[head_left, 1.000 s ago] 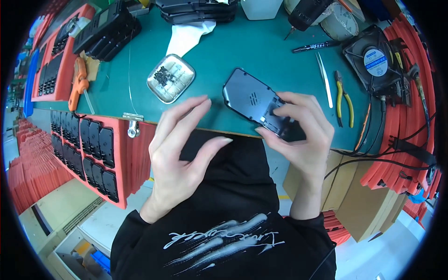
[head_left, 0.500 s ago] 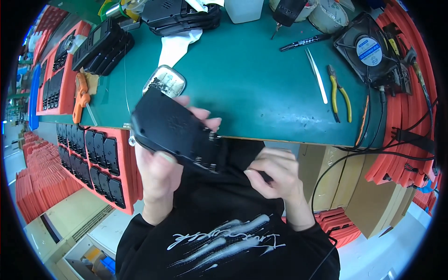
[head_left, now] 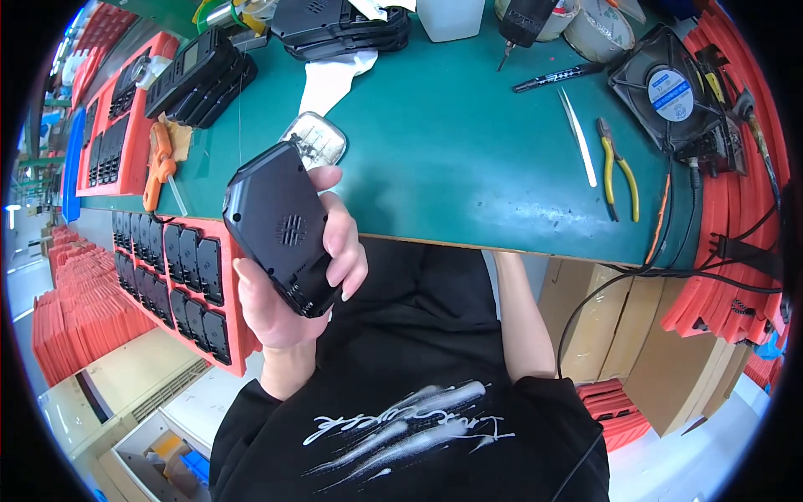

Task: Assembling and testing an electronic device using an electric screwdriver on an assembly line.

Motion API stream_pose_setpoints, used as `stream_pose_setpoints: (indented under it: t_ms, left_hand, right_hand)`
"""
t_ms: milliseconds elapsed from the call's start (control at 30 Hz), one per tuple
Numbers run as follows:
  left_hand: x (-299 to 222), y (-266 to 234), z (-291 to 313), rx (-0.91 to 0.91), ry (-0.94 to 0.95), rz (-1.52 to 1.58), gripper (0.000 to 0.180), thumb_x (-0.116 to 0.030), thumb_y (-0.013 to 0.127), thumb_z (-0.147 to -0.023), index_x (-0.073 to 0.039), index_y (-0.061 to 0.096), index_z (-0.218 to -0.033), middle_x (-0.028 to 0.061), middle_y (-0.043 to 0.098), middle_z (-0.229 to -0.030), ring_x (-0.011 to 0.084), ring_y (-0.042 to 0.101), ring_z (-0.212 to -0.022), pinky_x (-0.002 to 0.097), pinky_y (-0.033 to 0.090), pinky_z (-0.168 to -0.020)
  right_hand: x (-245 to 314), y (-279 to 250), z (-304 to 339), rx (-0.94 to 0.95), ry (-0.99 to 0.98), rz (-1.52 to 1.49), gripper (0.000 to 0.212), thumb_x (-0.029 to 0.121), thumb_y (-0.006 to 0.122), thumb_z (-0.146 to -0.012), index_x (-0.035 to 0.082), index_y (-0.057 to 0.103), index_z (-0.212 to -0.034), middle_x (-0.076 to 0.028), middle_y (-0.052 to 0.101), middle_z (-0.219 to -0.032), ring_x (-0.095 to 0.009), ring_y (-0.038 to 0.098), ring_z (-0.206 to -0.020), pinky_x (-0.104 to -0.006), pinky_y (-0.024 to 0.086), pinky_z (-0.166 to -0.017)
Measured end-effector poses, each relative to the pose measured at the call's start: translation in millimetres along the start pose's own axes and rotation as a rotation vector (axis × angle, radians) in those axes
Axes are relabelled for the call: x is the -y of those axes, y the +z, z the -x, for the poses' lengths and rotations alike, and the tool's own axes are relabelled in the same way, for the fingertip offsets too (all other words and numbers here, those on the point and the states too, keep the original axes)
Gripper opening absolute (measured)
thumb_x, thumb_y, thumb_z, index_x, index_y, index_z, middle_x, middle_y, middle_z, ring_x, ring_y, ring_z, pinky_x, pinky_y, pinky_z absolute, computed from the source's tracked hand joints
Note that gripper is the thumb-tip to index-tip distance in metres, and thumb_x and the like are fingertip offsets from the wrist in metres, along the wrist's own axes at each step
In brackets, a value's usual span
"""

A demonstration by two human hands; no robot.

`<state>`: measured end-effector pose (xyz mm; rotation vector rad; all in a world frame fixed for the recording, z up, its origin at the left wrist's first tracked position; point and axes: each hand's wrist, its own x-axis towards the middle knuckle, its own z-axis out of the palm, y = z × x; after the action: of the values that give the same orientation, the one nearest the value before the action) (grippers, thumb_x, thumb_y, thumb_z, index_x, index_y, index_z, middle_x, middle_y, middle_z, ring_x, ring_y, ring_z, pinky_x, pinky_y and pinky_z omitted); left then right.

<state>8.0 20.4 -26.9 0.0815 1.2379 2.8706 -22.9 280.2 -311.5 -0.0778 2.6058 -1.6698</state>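
My left hand (head_left: 280, 305) is wrapped round a black handheld device (head_left: 269, 219), tilted above the table's front edge. Its visible face has a round speaker grille, corner screws and metal contacts at the lower end. Just behind it lies a small metal tin (head_left: 320, 138) with little dark screws in it. My right forearm (head_left: 524, 314) reaches under the front edge of the green table (head_left: 443, 159). The table hides my right hand, so its fingers and anything in them do not show.
An orange-handled screwdriver (head_left: 159, 167) and stacked black devices (head_left: 201, 79) are at left. Tweezers (head_left: 577, 138), yellow-handled cutters (head_left: 617, 171), a marker (head_left: 559, 77) and a fan (head_left: 669, 92) lie at right. A power screwdriver (head_left: 523, 21) hangs behind. A red foam tray (head_left: 238, 335) holds several black parts.
My left hand has turned the device more upright, its contact end swinging down and toward me. My right hand has gone from in front of my body to under the table.
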Motion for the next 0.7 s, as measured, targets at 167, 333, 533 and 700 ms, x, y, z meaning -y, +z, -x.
stream_pose_setpoints:
  t_ms: [167,333,533,700]
  left_hand:
    - [-1,3,-1,-0.007,-0.058,0.039,0.09,-0.056,0.066,-0.086,0.01,0.036,-0.14,0.0121,0.053,-0.091,0.0168,0.054,-0.067,0.0309,0.047,-0.055]
    - [-5,9,-4,0.047,-0.042,-0.053,0.074,-0.046,0.063,-0.091,0.007,0.038,-0.137,0.0107,0.051,-0.089,0.0156,0.053,-0.066,0.0316,0.047,-0.054]
    - [-6,5,-6,0.066,-0.029,-0.048,0.073,-0.032,0.066,-0.081,0.006,0.039,-0.136,0.0114,0.051,-0.089,0.0172,0.053,-0.067,0.0323,0.046,-0.056]
    - [-8,0,-5,0.065,-0.02,-0.078,0.072,-0.03,0.066,-0.081,0.006,0.039,-0.136,0.0108,0.051,-0.089,0.016,0.052,-0.067,0.0317,0.046,-0.056]
  right_hand:
    - [4,9,-1,-0.032,0.047,-0.073,0.05,0.026,0.067,-0.094,0.005,0.055,-0.138,-0.012,0.059,-0.136,-0.023,0.056,-0.123,-0.0382,0.043,-0.106]
    - [7,11,-3,-0.076,0.095,-0.146,0.05,0.026,0.067,-0.094,0.005,0.055,-0.138,-0.012,0.06,-0.135,-0.023,0.056,-0.122,-0.0377,0.044,-0.105]
    - [11,16,-3,-0.119,0.149,-0.225,0.049,0.026,0.067,-0.095,0.005,0.055,-0.137,-0.011,0.06,-0.134,-0.022,0.056,-0.121,-0.037,0.044,-0.104]
    - [16,17,3,-0.155,0.185,-0.29,0.049,0.026,0.067,-0.095,0.005,0.055,-0.137,-0.011,0.061,-0.133,-0.022,0.057,-0.121,-0.0365,0.045,-0.104]
